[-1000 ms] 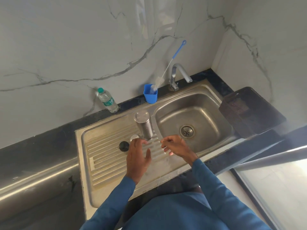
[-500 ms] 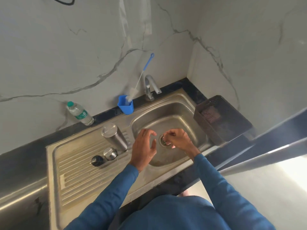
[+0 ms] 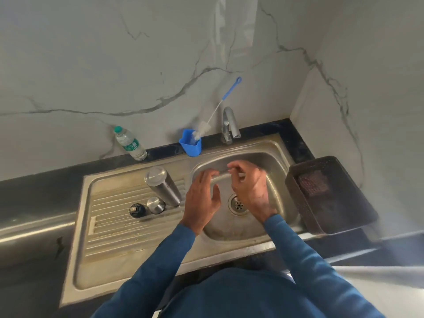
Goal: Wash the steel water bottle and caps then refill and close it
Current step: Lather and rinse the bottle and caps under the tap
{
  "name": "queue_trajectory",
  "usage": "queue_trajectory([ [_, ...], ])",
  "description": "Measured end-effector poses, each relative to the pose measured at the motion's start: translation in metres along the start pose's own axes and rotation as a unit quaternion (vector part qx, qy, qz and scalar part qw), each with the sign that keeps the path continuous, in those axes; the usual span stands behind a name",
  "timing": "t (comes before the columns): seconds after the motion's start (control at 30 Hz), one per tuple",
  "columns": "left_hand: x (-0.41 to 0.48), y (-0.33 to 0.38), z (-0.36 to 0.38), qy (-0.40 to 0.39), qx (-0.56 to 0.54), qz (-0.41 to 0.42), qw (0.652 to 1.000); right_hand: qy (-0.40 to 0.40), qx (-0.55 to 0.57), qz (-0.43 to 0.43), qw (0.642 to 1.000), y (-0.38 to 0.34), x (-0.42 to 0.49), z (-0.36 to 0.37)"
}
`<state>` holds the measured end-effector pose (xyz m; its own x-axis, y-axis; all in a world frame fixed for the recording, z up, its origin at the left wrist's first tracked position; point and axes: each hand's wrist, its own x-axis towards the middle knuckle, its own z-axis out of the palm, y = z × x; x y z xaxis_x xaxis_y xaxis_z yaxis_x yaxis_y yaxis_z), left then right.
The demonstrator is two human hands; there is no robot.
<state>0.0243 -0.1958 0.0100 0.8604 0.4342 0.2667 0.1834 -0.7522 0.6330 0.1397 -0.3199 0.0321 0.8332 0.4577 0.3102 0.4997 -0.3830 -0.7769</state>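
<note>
The steel water bottle (image 3: 163,186) stands on the ribbed drainboard (image 3: 114,226) left of the basin. In front of it sit a steel cap (image 3: 155,204) and a black inner cap (image 3: 137,210). Both of my hands hover over the sink basin (image 3: 273,166), near the drain (image 3: 238,204). My left hand (image 3: 202,198) has its fingers spread and holds nothing. My right hand (image 3: 250,187) is loosely curled with fingers apart, and I see nothing in it. Neither hand touches the bottle or caps.
A tap (image 3: 229,125) stands behind the basin, with no water visible. A blue holder (image 3: 191,145) with a bottle brush (image 3: 220,106) sits beside it. A plastic water bottle (image 3: 129,143) stands by the wall. A dark basket (image 3: 325,193) is at the right.
Both hands moved from the drainboard beside the caps rightward to over the basin, then farther toward the tap. The bottle and caps stayed put.
</note>
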Motion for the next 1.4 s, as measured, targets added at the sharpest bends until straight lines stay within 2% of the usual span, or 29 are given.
queue_trajectory([
  [0.03, 0.001, -0.004, 0.0, -0.009, 0.012, -0.008, 1.0, -0.002, -0.003, 0.002, 1.0, 0.005, 0.003, 0.007],
  [0.07, 0.002, -0.008, -0.001, -0.02, 0.03, -0.015, 0.999, -0.036, -0.007, 0.041, 0.998, 0.011, 0.005, 0.016],
  [0.13, 0.002, -0.015, -0.008, -0.016, 0.072, -0.012, 0.997, -0.149, -0.014, 0.143, 0.978, 0.022, 0.003, 0.035],
  [0.27, 0.008, -0.024, -0.041, 0.106, 0.165, 0.044, 0.98, -0.195, 0.001, 0.149, 0.969, 0.015, -0.001, 0.058],
  [0.33, 0.01, -0.034, -0.057, 0.14, 0.224, -0.014, 0.964, -0.212, 0.003, 0.139, 0.967, 0.008, 0.0, 0.062],
  [0.47, 0.01, -0.068, -0.067, 0.07, 0.272, -0.179, 0.943, -0.213, 0.01, 0.134, 0.968, 0.009, -0.003, 0.073],
  [0.57, 0.011, -0.077, -0.067, 0.024, 0.227, -0.235, 0.945, -0.213, 0.014, 0.128, 0.969, 0.01, -0.003, 0.076],
  [0.67, 0.013, -0.079, -0.068, 0.034, 0.162, -0.222, 0.961, -0.213, 0.023, 0.13, 0.968, 0.011, -0.002, 0.077],
  [0.83, 0.02, -0.078, -0.072, 0.026, 0.123, -0.215, 0.969, -0.22, 0.037, 0.138, 0.965, 0.011, -0.001, 0.075],
  [0.97, 0.03, -0.062, -0.085, 0.007, 0.089, -0.171, 0.981, -0.25, 0.058, 0.094, 0.962, 0.011, 0.002, 0.067],
  [1.13, 0.052, -0.009, -0.1, -0.013, -0.031, -0.089, 0.995, -0.3, 0.073, 0.026, 0.951, 0.003, 0.012, 0.053],
  [1.27, 0.074, 0.038, -0.105, 0.004, -0.139, -0.025, 0.99, -0.239, 0.124, 0.032, 0.963, -0.005, 0.023, 0.024],
  [1.4, 0.09, 0.08, -0.104, 0.02, -0.176, 0.03, 0.984, -0.173, 0.162, 0.022, 0.971, -0.01, 0.036, -0.004],
])
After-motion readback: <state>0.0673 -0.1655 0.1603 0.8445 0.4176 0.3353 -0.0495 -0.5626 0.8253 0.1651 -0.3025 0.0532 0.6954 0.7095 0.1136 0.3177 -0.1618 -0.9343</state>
